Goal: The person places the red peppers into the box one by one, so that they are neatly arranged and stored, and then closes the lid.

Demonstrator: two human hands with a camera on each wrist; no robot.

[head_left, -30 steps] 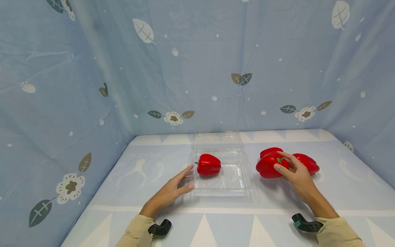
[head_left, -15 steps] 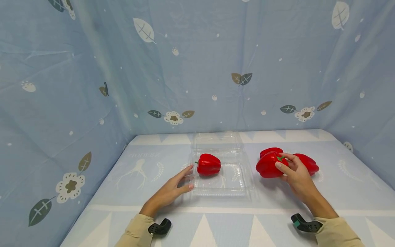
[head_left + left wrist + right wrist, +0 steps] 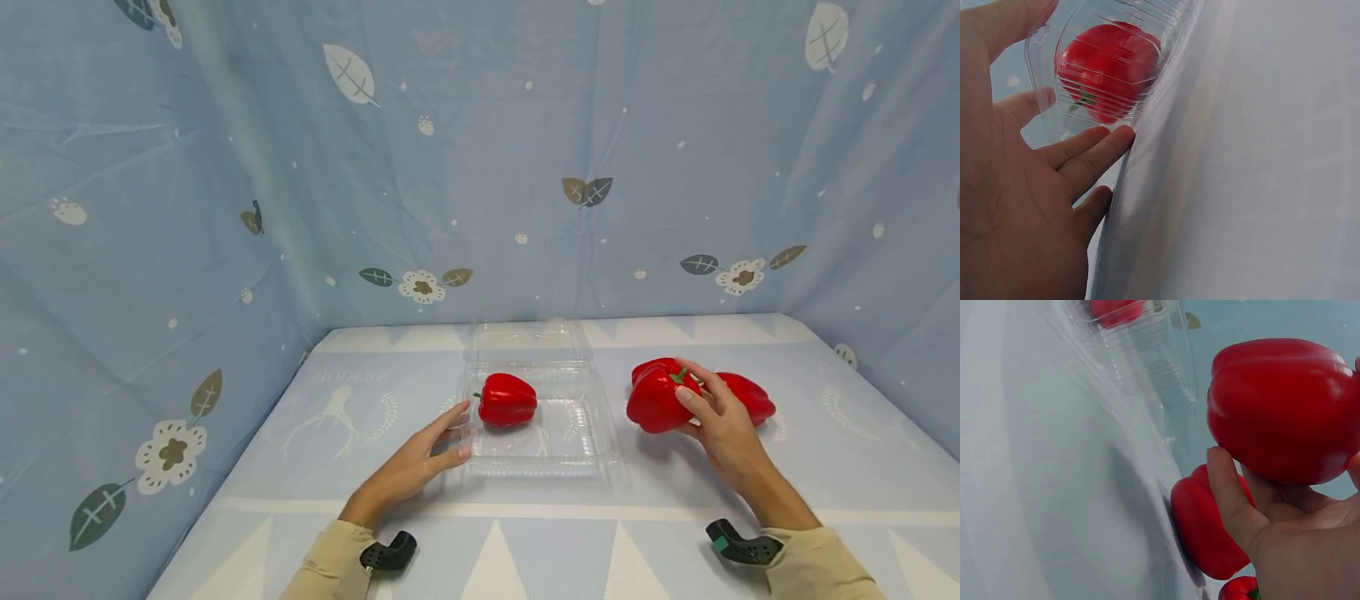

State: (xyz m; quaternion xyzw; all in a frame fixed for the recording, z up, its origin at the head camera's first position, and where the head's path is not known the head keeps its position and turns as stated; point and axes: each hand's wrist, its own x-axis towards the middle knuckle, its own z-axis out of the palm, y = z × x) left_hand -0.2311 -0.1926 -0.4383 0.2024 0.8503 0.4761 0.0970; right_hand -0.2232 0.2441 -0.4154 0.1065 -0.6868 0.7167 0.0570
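My right hand (image 3: 726, 433) holds a red bell pepper (image 3: 658, 404) with a green stem, thumb near the stem and fingers along its far side. The right wrist view shows this pepper raised, its smooth lower end turned to the left. On the left, my left hand (image 3: 411, 468) rests beside a clear plastic clamshell box (image 3: 566, 442), fingers spread and fairly straight along its left wall. One red bell pepper (image 3: 507, 401) lies on its side inside the box, towards the left, and shows through the ribbed wall in the left wrist view (image 3: 1110, 69).
The box's clear lid (image 3: 528, 342) lies folded back behind it. One more red pepper (image 3: 651, 365) sits partly hidden behind the held one, and another pepper (image 3: 748, 398) lies to its right. A patterned blue curtain (image 3: 480, 167) hangs behind the table.
The right hand has tilted and turned the pepper slightly, its stem end now higher and the pepper a little further right. The left hand and the box have stayed put.
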